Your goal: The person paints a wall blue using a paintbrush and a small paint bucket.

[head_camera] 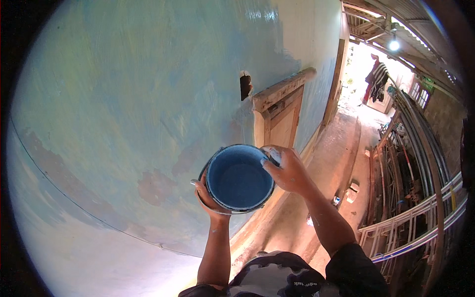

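Observation:
A round bucket (241, 180) with a blue inside and a thin wire handle hangs between my two hands, its mouth facing up toward me. My left hand (208, 198) supports it at the lower left side, fingers partly hidden behind it. At the upper right rim, my right hand (284, 169) grips with thumb and fingers; whitish paint marks its fingers, and something dark shows in the grasp, unclear what. Behind the bucket stands a wall (130, 92) streaked with blue-green paint, with brownish and pale patches.
A wooden door frame (284, 89) juts beside a hole (245, 86) in the wall. A thin cord (92, 215) crosses the wall at lower left. Pipes (426, 137) and white metal railings (412, 219) line the right side. Stone blocks (352, 192) lie on the floor. A lit bulb (394, 45) hangs overhead.

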Motion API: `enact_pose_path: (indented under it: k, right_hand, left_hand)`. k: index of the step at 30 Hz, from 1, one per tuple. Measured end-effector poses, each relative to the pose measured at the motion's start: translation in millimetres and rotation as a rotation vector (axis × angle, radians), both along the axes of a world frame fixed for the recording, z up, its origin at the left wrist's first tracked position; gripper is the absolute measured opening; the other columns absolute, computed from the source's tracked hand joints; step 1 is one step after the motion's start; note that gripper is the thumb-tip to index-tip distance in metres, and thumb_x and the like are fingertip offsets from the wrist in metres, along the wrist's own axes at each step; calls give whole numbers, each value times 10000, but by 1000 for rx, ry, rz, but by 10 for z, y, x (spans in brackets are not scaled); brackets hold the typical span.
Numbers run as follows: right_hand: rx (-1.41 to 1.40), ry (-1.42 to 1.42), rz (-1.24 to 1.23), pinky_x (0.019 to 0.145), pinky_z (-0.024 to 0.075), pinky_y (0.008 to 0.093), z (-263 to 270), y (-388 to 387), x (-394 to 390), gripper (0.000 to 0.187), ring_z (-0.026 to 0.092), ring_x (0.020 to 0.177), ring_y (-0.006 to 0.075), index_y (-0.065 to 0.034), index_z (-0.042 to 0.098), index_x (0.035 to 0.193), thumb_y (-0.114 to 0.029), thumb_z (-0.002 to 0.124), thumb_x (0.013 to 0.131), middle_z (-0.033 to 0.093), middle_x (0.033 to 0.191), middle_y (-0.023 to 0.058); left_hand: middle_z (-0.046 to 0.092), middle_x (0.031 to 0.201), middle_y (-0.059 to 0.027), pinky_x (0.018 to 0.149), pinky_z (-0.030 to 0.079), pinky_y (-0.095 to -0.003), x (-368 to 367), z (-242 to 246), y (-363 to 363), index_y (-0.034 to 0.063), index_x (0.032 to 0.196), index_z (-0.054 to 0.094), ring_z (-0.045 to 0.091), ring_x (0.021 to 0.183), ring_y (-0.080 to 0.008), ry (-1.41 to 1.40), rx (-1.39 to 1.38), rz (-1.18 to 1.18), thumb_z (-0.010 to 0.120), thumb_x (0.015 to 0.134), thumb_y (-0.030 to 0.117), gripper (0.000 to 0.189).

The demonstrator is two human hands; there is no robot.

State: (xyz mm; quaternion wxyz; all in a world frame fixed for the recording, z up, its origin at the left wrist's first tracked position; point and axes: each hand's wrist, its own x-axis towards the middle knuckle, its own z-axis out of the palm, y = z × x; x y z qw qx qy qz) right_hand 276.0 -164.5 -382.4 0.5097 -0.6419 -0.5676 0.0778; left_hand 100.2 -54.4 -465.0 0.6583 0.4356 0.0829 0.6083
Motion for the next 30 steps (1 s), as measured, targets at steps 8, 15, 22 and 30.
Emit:
enact_pose_path:
  k: [8,15,22,30]
  right_hand:
    - [55,-27,99,797,540,404,151,-34,125,272,706,861,322,36,694,1111,-209,635,1010,724,899,190]
    - [351,-427,245,671,531,375,973,-252,-98,215,690,737,272,6,725,981,-201,669,995,712,848,159]
    - [-128,-28,289,560,465,386,338,33,-421,352,591,553,241,34,698,823,-289,752,951,644,667,155]
    - [-139,-306,244,597,495,423,-155,267,-640,347,666,630,369,48,701,770,-244,748,951,687,737,240]
  left_hand:
    - [679,1237,-217,970,552,-425,-50,-275,-66,-116,1304,597,676,1123,-316,54,123,216,329,1064,632,830]
    - [689,1204,-217,956,543,-388,-145,-574,-10,-138,1278,612,676,1085,-283,161,145,394,359,1088,553,761]
    - [684,1155,-223,973,484,-389,-225,-497,-130,-113,1241,637,645,1071,-280,315,310,583,336,1120,418,622]
    - [725,1022,-172,888,376,-406,-325,-481,-188,-78,1209,667,543,863,-273,330,410,789,366,1071,425,602]
